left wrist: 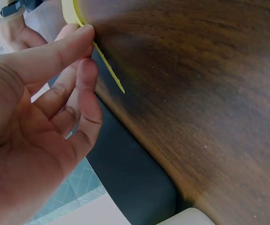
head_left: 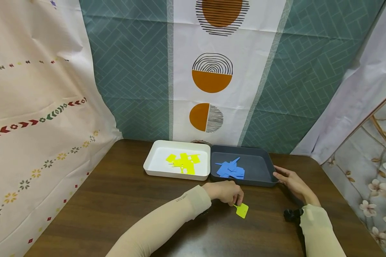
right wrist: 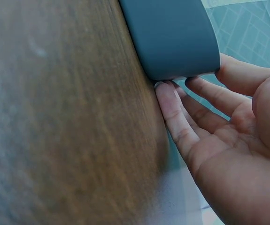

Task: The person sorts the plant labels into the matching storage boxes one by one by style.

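My left hand (head_left: 226,192) pinches a yellow cable-tie tag (head_left: 242,210) between thumb and fingers, just above the table in front of the dark grey tray (head_left: 258,160). The tag's thin notched tail (left wrist: 110,69) sticks out past the fingertips in the left wrist view. My right hand (head_left: 292,182) touches the right end of the grey tray with its fingers fairly straight; the right wrist view shows the fingertips (right wrist: 165,91) against the tray's end wall. Several blue tags (head_left: 230,169) lie in the left part of that tray. Several yellow tags (head_left: 184,162) lie heaped in the white tray (head_left: 152,160).
Both trays stand side by side near the back edge of the brown wooden table (head_left: 115,200). Patterned curtains (head_left: 135,71) hang behind and at the sides. A black device (head_left: 292,214) is strapped at the right wrist.
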A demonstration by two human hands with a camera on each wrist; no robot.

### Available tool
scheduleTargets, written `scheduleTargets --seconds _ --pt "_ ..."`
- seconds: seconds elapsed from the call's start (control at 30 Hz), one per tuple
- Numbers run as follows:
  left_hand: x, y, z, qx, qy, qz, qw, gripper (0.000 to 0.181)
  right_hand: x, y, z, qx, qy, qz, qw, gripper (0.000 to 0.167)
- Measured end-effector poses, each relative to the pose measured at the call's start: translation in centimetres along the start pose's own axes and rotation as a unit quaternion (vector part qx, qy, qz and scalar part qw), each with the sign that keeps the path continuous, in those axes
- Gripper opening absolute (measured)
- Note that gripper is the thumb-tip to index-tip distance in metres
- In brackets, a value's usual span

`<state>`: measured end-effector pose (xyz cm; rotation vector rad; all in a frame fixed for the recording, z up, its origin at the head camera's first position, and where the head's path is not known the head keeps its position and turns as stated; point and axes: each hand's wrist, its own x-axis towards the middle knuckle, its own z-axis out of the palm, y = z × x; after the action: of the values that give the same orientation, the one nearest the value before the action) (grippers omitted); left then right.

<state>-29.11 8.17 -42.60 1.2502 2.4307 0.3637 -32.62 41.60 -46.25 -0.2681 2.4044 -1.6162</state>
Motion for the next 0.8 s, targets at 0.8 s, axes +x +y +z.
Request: scheduleTargets --seconds 0.8 --pt "-0.23 -0.63 -0.96 -0.094 -0.017 0.039 0.9947 0.050 -0.10 -0.08 0.07 0.021 -0.001 -0.015 0.9997 0.072"
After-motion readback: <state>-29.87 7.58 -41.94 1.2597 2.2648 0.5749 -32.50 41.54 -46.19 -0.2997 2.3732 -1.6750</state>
